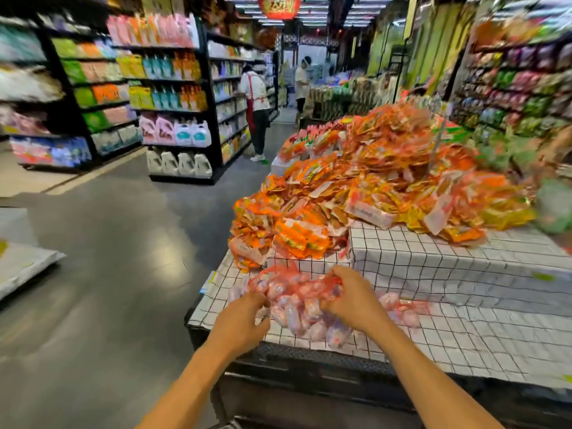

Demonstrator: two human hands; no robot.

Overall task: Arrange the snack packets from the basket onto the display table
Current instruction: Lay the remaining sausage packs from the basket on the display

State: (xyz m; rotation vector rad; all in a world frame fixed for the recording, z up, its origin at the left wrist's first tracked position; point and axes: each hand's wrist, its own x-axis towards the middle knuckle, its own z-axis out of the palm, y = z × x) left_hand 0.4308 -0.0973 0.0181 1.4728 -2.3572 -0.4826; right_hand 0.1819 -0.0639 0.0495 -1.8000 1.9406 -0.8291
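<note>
Both hands, left (pixel 244 317) and right (pixel 349 294), each grip clenched on pink snack packets (pixel 305 308) at table (pixel 464 329) near edge, 6 o'clock of orange pile (pixel 356 181). Risk: packets close to edge; loose netting could snag, spilling some floorward.

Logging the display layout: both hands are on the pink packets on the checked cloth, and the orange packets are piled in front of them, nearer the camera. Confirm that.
Wrong in one respect. The head view shows the orange packets piled behind the pink packets, farther from the camera. The left hand and right hand are on them, on the checked cloth.
</note>
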